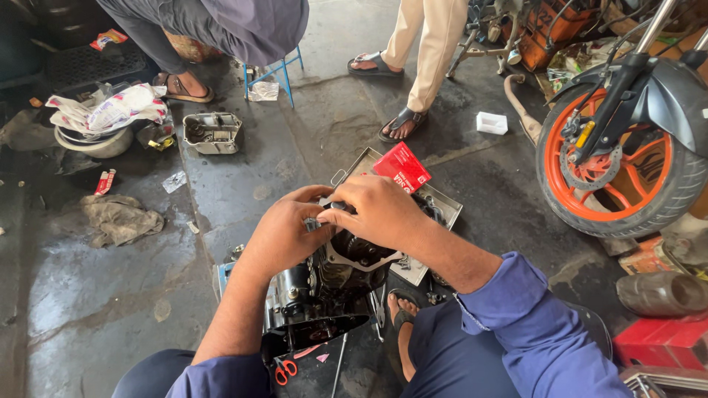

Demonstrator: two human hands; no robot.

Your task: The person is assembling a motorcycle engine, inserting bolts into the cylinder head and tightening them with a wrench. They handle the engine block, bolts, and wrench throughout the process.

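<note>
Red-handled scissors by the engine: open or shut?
Shut: the scissors lie flat on the floor with both handle loops side by side, blades together.

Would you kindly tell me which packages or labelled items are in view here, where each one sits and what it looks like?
Red box: flat rectangular carton with white print, lying on the metal tray just beyond the hands.
White box: small, plain, on the floor beside the orange-rimmed wheel.
Red and white packet: small, crumpled, on the floor at left, near the grey rag.
Red carton: bottom right corner, partly cut off.
</note>
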